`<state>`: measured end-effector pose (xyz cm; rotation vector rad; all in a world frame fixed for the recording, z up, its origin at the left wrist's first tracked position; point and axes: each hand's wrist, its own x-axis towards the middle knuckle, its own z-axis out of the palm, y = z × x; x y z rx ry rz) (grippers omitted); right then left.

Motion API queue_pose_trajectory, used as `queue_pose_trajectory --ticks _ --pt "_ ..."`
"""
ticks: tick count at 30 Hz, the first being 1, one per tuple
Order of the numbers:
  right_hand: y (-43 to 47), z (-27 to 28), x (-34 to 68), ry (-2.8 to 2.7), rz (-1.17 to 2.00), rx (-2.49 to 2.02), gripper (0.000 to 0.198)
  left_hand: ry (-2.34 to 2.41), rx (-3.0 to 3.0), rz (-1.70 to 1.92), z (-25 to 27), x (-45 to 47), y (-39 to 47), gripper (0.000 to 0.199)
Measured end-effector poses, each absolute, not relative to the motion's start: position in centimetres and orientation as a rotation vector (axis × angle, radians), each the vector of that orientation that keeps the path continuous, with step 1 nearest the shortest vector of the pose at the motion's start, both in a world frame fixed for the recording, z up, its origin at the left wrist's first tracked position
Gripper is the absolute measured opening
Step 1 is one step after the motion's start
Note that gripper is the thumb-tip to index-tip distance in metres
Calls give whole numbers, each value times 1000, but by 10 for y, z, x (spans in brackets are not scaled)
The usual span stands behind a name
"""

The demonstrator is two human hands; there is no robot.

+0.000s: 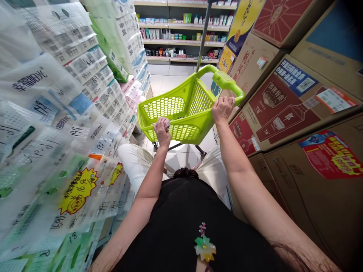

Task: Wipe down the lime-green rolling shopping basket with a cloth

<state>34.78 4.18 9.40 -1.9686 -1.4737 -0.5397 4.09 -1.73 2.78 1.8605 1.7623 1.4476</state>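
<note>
A lime-green shopping cart (181,104) with a perforated plastic basket stands sideways in front of me. My left hand (161,132) is closed at the basket's near rim, around a small crumpled pinkish-grey cloth (167,124). Whether those fingers also grip the rim, I cannot tell. My right hand (223,108) is wrapped over the near right corner of the cart, beside the end of its curved handle (236,90). No goods show inside the part of the basket I can see. A grey pole (203,37) rises from behind the cart.
Plastic-wrapped paper packs (70,124) with handwritten prices are stacked high close on my left. Cardboard cartons (280,102) with price tags wall the right side. Ahead, past pale floor tiles (163,81), shelves (184,41) hold tubes and bottles.
</note>
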Motion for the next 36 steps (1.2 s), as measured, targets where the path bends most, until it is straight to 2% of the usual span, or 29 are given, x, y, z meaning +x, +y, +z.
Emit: queue_pose_trajectory --ticks 6,12,19,25,31,36 --pt "36 98 343 -1505 -498 -1937 38 1755 1870 1457 27 41 -11 61" --pt "34 98 336 -1577 -518 -1892 40 2008 1534 1626 30 19 -4 56" --pt "36 95 349 -1619 -591 -1940 41 1968 1680 1467 28 45 -11 58" --pt "29 99 352 -1602 -530 -1947 37 2082 1521 1568 23 28 -17 53" --pt "26 100 345 -1569 -530 -1899 36 1845 1675 1517 20 47 -22 51" --pt "24 97 352 -1571 -534 -1880 36 2222 1003 1785 10 5 -21 58"
